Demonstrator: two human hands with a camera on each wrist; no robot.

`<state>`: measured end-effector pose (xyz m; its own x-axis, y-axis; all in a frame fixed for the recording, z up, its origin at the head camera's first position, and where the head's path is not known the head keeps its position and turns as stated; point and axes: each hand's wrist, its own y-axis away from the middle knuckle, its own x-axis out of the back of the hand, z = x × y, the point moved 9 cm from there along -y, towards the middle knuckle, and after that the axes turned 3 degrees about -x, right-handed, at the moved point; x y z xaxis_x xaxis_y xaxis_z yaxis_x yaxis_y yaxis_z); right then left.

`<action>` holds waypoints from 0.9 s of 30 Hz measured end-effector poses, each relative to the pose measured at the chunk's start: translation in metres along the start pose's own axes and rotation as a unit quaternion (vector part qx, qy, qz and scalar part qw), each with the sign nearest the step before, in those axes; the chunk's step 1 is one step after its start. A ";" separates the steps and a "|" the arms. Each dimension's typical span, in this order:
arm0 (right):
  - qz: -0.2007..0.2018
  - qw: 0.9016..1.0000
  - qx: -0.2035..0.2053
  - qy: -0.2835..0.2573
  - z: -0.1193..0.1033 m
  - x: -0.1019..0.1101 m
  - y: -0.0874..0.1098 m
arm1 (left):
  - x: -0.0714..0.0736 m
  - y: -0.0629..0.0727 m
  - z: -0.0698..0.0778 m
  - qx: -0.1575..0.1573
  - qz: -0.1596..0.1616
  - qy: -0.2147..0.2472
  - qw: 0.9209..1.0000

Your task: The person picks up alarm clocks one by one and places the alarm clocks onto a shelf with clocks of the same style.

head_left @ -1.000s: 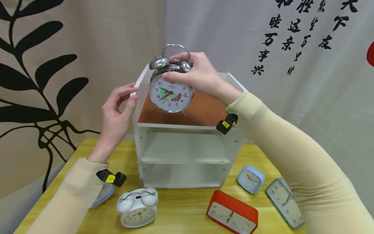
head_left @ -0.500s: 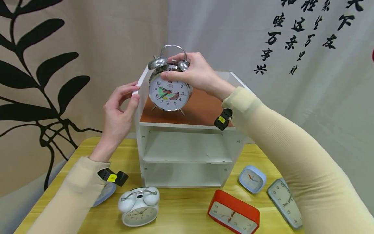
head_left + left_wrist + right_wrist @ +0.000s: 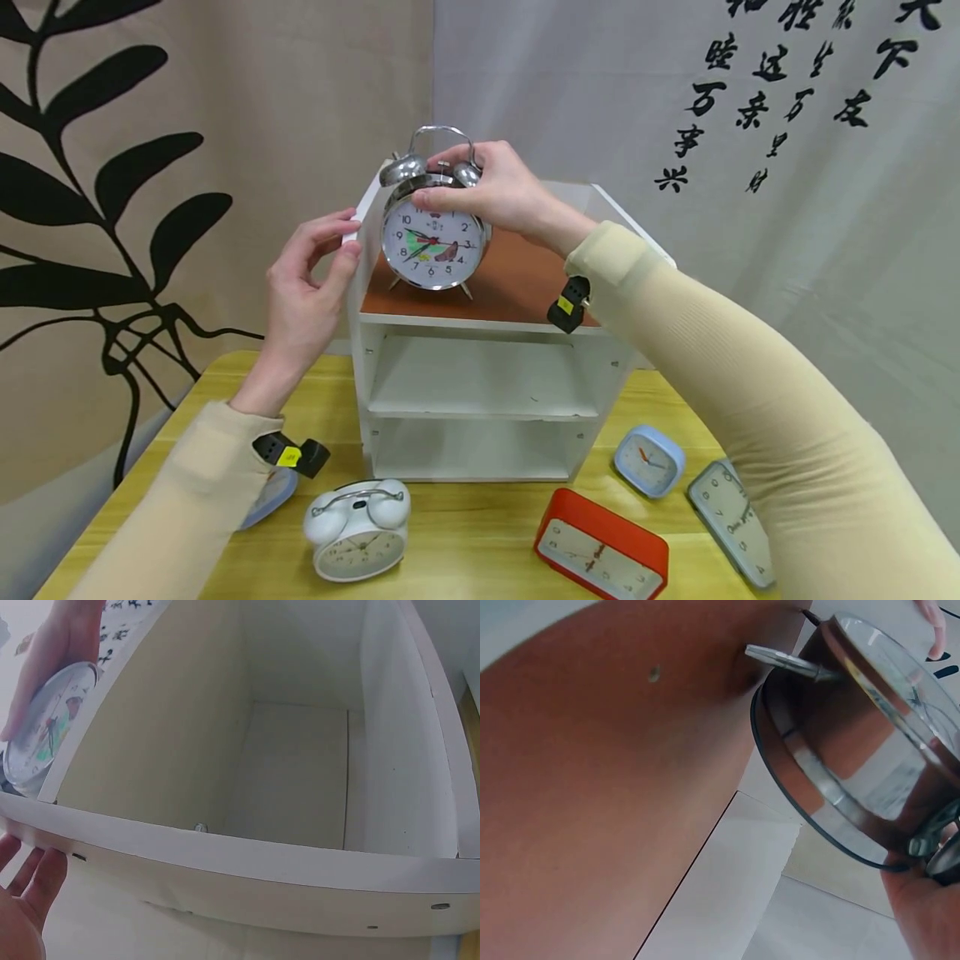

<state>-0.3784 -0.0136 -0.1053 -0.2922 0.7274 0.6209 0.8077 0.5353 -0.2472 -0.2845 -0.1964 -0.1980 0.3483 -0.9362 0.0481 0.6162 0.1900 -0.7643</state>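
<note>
My right hand (image 3: 498,187) grips a silver twin-bell alarm clock (image 3: 435,262) at its top, with the thumb on the front rim and fingers behind the handle. The clock's white face points forward, and its thin legs are right at the brown top shelf (image 3: 517,283) of a white shelf unit (image 3: 480,375). In the right wrist view the polished clock body (image 3: 862,742) shows a leg close over the brown surface. My left hand (image 3: 300,292) holds the front edge of the unit's left side panel; in the left wrist view its fingertips (image 3: 49,870) touch the panel's outer side.
On the yellow wooden table (image 3: 465,533) stand a white twin-bell clock (image 3: 356,533), a red clock (image 3: 600,542), a small blue clock (image 3: 649,461) and a grey clock (image 3: 731,521). Another blue clock (image 3: 270,496) is partly hidden by the left sleeve. A printed curtain (image 3: 562,83) hangs behind.
The silver clock has come down slightly and a little leftward relative to the shelf unit, with my right hand still gripping it. My left hand keeps its hold on the side panel.
</note>
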 end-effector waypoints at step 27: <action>-0.051 0.999 -0.001 -0.006 0.005 -0.008 -0.018 | 0.001 -0.004 -0.004 -0.022 0.007 0.014 1.000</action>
<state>-0.3934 -0.0270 -0.1100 -0.3791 0.6746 0.6334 0.7747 0.6057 -0.1814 -0.2894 -0.1993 -0.1979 0.3355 -0.9418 0.0198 0.5793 0.1897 -0.7927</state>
